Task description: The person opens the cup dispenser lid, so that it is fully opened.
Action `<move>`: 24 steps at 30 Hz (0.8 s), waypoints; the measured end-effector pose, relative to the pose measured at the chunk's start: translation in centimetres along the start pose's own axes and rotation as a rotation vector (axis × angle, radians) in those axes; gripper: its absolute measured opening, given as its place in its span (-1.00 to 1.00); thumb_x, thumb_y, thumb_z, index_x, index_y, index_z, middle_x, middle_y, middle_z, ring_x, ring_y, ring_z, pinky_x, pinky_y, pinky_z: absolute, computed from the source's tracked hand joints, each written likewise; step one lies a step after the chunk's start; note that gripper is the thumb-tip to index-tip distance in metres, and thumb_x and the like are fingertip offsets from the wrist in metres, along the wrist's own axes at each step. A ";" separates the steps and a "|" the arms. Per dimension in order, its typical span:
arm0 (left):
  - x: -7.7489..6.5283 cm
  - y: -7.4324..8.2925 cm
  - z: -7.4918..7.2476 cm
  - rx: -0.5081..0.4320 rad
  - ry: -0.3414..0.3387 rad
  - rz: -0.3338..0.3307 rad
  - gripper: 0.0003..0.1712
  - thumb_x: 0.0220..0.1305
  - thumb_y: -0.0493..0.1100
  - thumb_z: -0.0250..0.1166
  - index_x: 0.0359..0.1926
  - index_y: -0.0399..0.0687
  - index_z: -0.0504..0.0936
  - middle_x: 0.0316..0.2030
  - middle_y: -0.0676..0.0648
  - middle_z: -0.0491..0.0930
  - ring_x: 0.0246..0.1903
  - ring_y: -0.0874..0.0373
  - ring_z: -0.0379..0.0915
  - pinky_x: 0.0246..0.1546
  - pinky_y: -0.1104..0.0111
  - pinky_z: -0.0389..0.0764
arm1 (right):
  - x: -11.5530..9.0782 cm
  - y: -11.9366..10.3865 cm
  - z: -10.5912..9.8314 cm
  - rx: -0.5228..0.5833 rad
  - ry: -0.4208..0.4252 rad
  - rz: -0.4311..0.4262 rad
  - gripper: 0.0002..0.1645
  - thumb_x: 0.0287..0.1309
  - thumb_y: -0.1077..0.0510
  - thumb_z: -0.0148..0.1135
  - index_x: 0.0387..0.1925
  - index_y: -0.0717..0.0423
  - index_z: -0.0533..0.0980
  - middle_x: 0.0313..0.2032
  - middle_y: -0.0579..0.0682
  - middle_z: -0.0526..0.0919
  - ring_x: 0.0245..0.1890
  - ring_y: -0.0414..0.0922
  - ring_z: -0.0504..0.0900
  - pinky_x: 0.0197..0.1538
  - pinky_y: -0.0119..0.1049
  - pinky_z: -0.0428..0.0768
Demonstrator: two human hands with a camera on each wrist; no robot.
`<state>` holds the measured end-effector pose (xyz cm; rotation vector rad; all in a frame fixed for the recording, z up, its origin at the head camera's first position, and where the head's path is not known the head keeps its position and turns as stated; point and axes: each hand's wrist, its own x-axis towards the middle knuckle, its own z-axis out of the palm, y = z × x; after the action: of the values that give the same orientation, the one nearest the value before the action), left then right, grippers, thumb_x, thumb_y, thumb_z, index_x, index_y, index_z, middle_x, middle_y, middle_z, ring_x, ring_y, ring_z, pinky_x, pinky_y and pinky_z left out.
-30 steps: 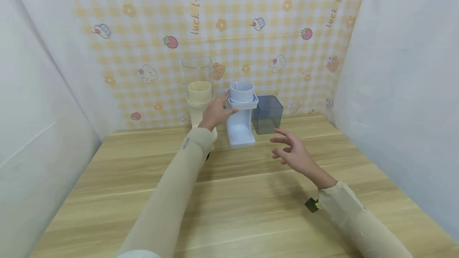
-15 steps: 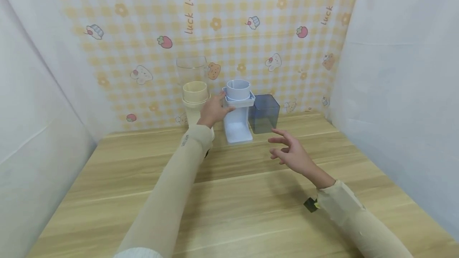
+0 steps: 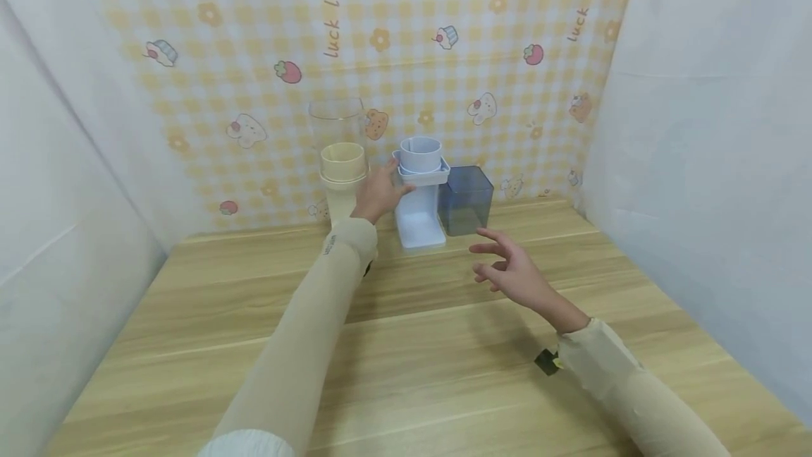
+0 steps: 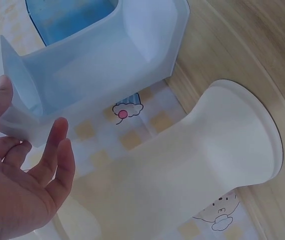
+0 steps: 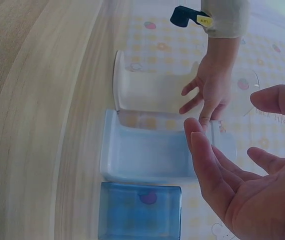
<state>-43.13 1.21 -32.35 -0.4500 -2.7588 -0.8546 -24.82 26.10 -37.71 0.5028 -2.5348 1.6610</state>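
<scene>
A light blue C-shaped stand [image 3: 421, 214] with a round collar [image 3: 421, 154] on its square top rests near the back wall. My left hand [image 3: 379, 192] grips the left side of that top. In the left wrist view, the thumb [image 4: 4, 90] lies on one face and the index finger bends round another, while the other fingers curl loosely off it. My right hand [image 3: 510, 273] hovers over the table at the front right, holding nothing, its fingers loosely spread. Just right of the stand is a translucent dark blue box [image 3: 467, 199].
A cream stand [image 3: 341, 196] with a clear cylinder [image 3: 336, 118] on top is left of the blue one, partly behind my left hand. A checkered cloth [image 3: 380, 83] hangs behind the wooden table [image 3: 412, 372]. White curtains [image 3: 691, 161] close both sides.
The light blue stand has slid slightly back toward the wall with my left hand on it. My right hand keeps nearly the same place. The head view has shifted a little.
</scene>
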 end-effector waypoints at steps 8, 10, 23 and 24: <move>0.4 0.1 0.0 0.019 0.007 -0.015 -0.13 0.29 0.16 0.33 0.50 0.02 0.21 0.47 -0.01 0.19 0.40 -0.07 0.18 0.30 0.10 0.33 | 0.0 0.2 0.1 -0.005 -0.005 0.005 -0.25 0.30 0.33 0.14 0.47 0.09 0.16 0.23 0.32 0.48 -0.21 0.24 0.70 -0.39 -0.21 0.66; 0.5 0.0 -0.1 0.023 0.008 -0.020 -0.13 0.30 0.16 0.32 0.51 0.03 0.21 0.46 -0.04 0.21 0.39 -0.09 0.21 0.28 0.08 0.36 | 0.0 0.3 0.1 -0.004 -0.009 0.003 -0.26 0.31 0.32 0.15 0.47 0.09 0.17 0.22 0.31 0.48 -0.21 0.25 0.70 -0.37 -0.18 0.67; 1.5 0.0 0.7 0.066 0.015 -0.002 -0.12 0.28 0.19 0.32 0.50 0.00 0.23 0.40 -0.11 0.33 0.32 -0.10 0.32 0.23 0.08 0.40 | -0.1 0.4 -0.1 0.003 -0.015 0.007 -0.22 0.30 0.32 0.17 0.48 0.11 0.13 0.26 0.34 0.43 -0.21 0.33 0.67 -0.39 -0.19 0.66; 1.5 0.0 0.9 0.073 0.025 0.006 -0.12 0.28 0.19 0.32 0.49 -0.02 0.23 0.38 -0.12 0.36 0.30 -0.11 0.35 0.22 0.08 0.41 | -0.1 0.5 -0.1 0.000 -0.014 0.009 -0.22 0.30 0.32 0.17 0.48 0.11 0.12 0.26 0.34 0.42 -0.21 0.33 0.67 -0.39 -0.20 0.66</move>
<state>-44.62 2.08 -32.62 -0.4317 -2.7539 -0.7507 -24.86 26.38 -38.13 0.5060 -2.5506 1.6666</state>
